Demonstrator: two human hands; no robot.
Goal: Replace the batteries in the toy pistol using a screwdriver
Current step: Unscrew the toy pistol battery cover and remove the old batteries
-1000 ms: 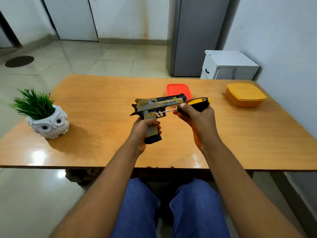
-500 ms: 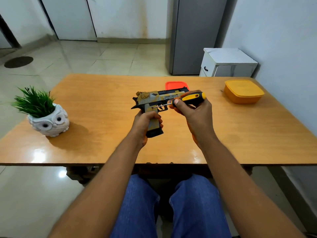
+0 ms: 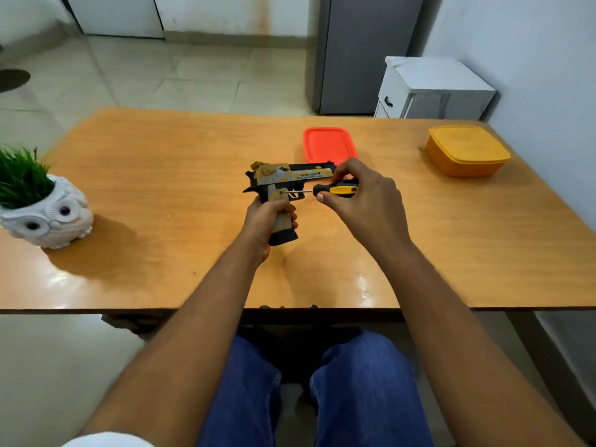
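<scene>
The tan and black toy pistol (image 3: 283, 180) stands upright over the middle of the wooden table (image 3: 161, 175), barrel pointing right. My left hand (image 3: 266, 221) is wrapped around its grip. My right hand (image 3: 361, 195) holds a screwdriver (image 3: 335, 190) with a black and yellow handle, lying level. The thin metal shaft points left, and its tip touches the pistol's frame just above the grip. My fingers hide the rear of the handle.
An orange-red lid (image 3: 329, 145) lies flat behind the pistol. A closed yellow box (image 3: 467, 150) sits at the far right. A white owl pot with a green plant (image 3: 42, 211) stands at the left edge. A white cabinet (image 3: 432, 88) and grey fridge stand beyond the table.
The screwdriver has swung from a slant to level and its tip has moved left onto the frame above the grip. My left hand has kept its hold on the pistol.
</scene>
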